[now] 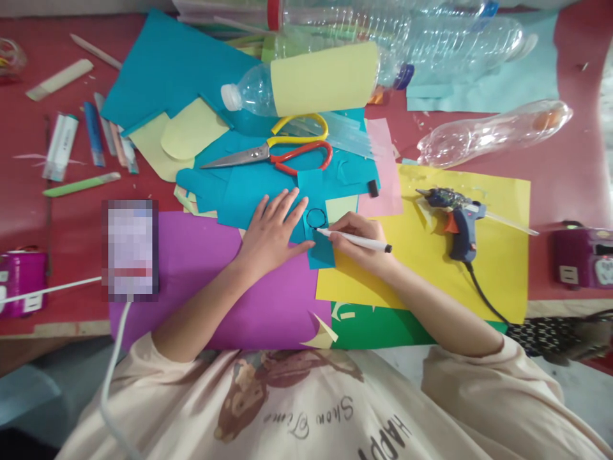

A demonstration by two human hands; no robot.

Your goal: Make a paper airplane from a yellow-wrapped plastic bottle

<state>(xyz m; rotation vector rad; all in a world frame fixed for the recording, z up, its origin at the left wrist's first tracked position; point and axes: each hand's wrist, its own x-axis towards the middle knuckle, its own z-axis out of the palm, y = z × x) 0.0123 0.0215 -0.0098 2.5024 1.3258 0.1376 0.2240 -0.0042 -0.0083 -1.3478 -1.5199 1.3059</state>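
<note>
So the right hand (359, 237) has its fingers closed around a white marker (366, 243), tip down at the bottom edge of a black circle (308, 218) drawn on a narrow blue paper strip (322, 254). That strip sits upright-ish near the middle of the frame. The left hand (274, 231) is open and palm down, fingers spread, thumb reaching the strip's left side. The two hands are apart, with part of the strip between them.

Just above them there's a pair of scissors (258, 154) with one yellow and one red handle, blades pointing left, lying on blue paper. A small black cap (373, 188) is up and to the right of the marker.

The left forearm crosses a purple sheet (191, 255). Over on the right, a blue glue gun (463, 233) lies on a yellow sheet (502, 255), and a bit of green sheet (383, 326) shows at the bottom edge of the red worktop (507, 140).

Top of the frame is basically clear plastic bottles, including one bottle with a pale yellow paper wrap (325, 80) and a white cap. Upper left has loose markers and pens. Left side has a pixelated device (130, 246) with a white cable (117, 332) running down from it.
</note>
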